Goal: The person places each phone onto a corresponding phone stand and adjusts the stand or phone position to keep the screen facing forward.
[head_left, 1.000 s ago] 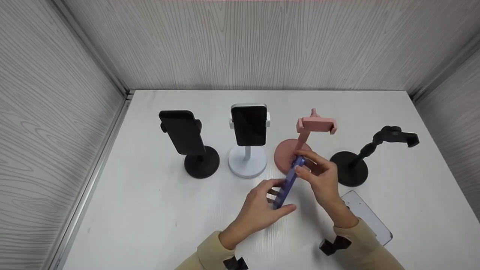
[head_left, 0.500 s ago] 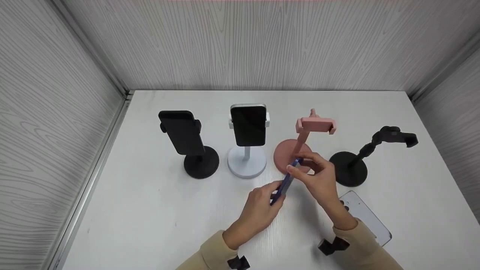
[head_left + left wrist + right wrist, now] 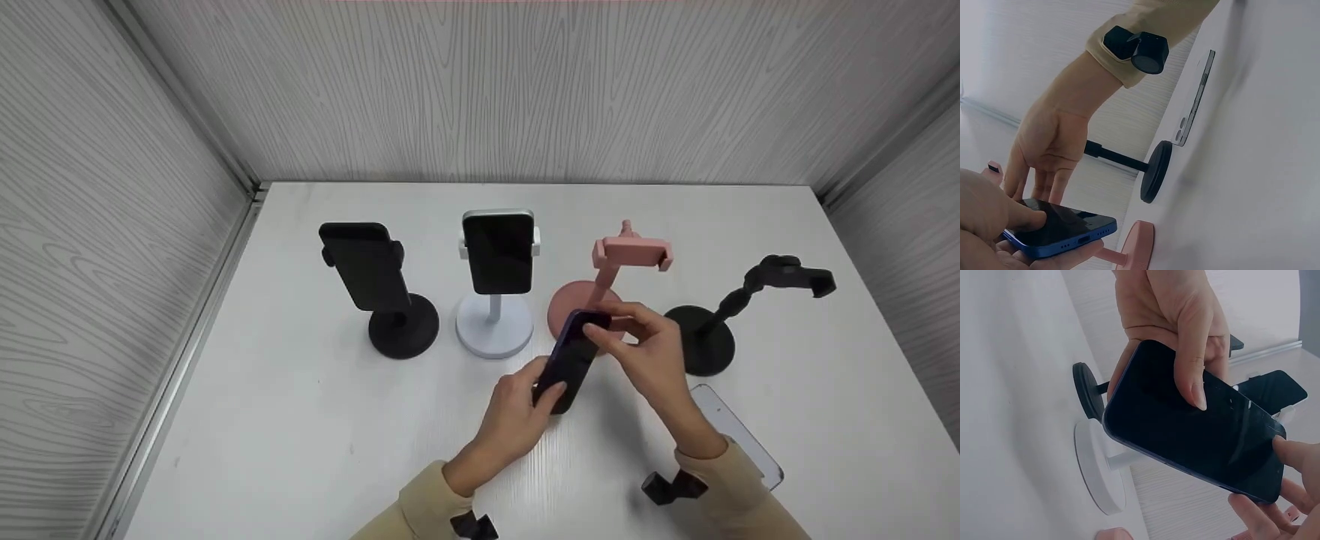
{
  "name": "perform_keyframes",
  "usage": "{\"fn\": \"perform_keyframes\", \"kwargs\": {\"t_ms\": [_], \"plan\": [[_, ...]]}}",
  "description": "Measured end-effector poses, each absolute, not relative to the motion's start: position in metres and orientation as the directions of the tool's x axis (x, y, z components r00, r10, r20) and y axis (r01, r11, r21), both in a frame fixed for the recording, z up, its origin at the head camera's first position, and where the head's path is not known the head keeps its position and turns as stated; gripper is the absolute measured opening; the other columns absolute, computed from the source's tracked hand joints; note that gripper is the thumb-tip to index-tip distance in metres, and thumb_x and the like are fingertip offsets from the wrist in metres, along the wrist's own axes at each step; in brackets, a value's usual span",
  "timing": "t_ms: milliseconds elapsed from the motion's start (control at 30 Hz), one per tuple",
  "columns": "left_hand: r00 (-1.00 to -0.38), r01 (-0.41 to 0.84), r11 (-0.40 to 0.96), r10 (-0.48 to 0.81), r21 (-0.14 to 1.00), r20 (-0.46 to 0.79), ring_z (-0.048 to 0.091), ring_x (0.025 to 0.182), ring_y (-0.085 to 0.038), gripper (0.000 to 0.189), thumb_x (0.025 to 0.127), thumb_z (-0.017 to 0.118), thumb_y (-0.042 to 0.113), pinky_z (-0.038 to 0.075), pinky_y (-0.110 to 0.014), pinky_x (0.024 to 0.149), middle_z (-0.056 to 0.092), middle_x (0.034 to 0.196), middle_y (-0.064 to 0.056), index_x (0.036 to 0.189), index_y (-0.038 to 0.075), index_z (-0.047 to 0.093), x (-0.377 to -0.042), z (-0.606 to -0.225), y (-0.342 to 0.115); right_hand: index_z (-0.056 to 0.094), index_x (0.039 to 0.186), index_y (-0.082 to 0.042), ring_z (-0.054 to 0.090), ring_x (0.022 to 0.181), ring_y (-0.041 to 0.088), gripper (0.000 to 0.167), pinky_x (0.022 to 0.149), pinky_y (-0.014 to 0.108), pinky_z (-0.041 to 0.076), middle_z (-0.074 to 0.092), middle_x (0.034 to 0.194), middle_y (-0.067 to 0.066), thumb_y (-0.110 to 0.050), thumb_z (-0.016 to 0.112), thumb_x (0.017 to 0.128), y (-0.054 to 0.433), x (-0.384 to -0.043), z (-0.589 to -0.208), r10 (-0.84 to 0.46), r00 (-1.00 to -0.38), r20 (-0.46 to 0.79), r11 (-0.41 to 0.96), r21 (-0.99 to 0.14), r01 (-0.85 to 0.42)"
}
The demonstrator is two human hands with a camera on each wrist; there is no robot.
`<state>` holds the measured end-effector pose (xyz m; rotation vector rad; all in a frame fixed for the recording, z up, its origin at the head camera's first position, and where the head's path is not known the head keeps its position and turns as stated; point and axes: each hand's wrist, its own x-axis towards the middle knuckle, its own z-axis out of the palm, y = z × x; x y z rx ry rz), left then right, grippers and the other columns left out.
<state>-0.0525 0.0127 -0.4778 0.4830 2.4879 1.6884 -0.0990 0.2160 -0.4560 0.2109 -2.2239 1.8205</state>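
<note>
Both hands hold a blue-edged smartphone point(image 3: 574, 360) above the table, its dark screen turned up. Its lower end is gripped by my left hand point(image 3: 510, 420), thumb on the glass and fingers underneath. My right hand point(image 3: 649, 352) pinches the upper end, with the thumb over the screen. Right behind the phone stands a pink phone stand point(image 3: 634, 251), its clamp holding nothing. In the right wrist view the smartphone point(image 3: 1185, 427) shows its whole screen face. The left wrist view gives the phone's blue bottom edge point(image 3: 1081, 241) with its charging port.
A black stand point(image 3: 405, 330) and a white stand point(image 3: 495, 326) on the left each carry a phone. At right is a black stand point(image 3: 701, 341) with a vacant clamp. A white phone point(image 3: 739, 435) lies on the table, partly under the right forearm. Panels point(image 3: 480, 90) wall the table in.
The phone has been turned from edge-on to screen up between the hands. My left thumb has come down onto the screen. The stands have not moved.
</note>
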Motion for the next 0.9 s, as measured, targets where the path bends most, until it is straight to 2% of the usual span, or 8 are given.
{"fn": "perform_keyframes", "kwargs": {"t_ms": [167, 333, 533, 667, 900], "plan": [[-0.949, 0.186, 0.308, 0.304, 0.933, 0.089, 0.074, 0.113, -0.023, 0.026, 0.106, 0.062, 0.014, 0.059, -0.032, 0.094, 0.076, 0.122, -0.013, 0.13, 0.005, 0.067, -0.054, -0.477, 0.012, 0.075, 0.117, 0.006, 0.075, 0.086, 0.006, 0.03, 0.073, 0.02, 0.061, 0.079, 0.101, -0.009, 0.009, 0.079, 0.087, 0.222, -0.101, -0.453, 0.033, -0.97, 0.242, 0.164, -0.958, -0.234], [-0.955, 0.182, 0.317, 0.282, 0.931, 0.091, 0.072, 0.111, -0.022, 0.023, 0.105, 0.064, 0.013, 0.056, -0.035, 0.096, 0.076, 0.119, -0.012, 0.126, 0.005, 0.066, -0.057, -0.478, 0.013, 0.076, 0.116, 0.007, 0.075, 0.086, 0.008, 0.028, 0.072, 0.026, 0.064, 0.08, 0.1, -0.005, 0.011, 0.076, 0.088, 0.226, -0.102, -0.448, 0.015, -0.982, 0.186, 0.129, -0.975, -0.183], [-0.959, 0.154, 0.277, 0.272, 0.948, 0.076, 0.07, 0.109, -0.022, 0.023, 0.103, 0.064, 0.01, 0.055, -0.036, 0.097, 0.075, 0.12, -0.012, 0.125, 0.005, 0.064, -0.06, -0.481, 0.015, 0.078, 0.111, 0.005, 0.076, 0.085, 0.012, 0.023, 0.072, 0.031, 0.065, 0.08, 0.094, -0.003, 0.008, 0.078, 0.088, 0.228, -0.102, -0.441, 0.028, -0.991, 0.132, 0.128, -0.984, -0.127], [-0.96, 0.144, 0.264, 0.27, 0.954, 0.07, 0.07, 0.111, -0.023, 0.026, 0.102, 0.066, 0.013, 0.054, -0.038, 0.099, 0.074, 0.121, -0.012, 0.127, 0.006, 0.063, -0.061, -0.482, 0.018, 0.078, 0.11, 0.006, 0.077, 0.084, 0.013, 0.023, 0.071, 0.033, 0.065, 0.08, 0.094, -0.002, 0.008, 0.079, 0.088, 0.228, -0.101, -0.439, 0.033, -0.989, 0.147, 0.117, -0.983, -0.143], [-0.967, 0.149, 0.302, 0.245, 0.942, 0.074, 0.068, 0.11, -0.018, 0.049, 0.095, 0.078, 0.035, 0.055, -0.036, 0.098, 0.074, 0.124, -0.009, 0.132, 0.008, 0.06, -0.063, -0.483, 0.026, 0.078, 0.109, 0.007, 0.077, 0.084, 0.009, 0.022, 0.069, 0.03, 0.064, 0.081, 0.096, -0.003, 0.01, 0.078, 0.087, 0.229, -0.101, -0.436, 0.033, -0.964, 0.263, 0.152, -0.955, -0.255]]}}
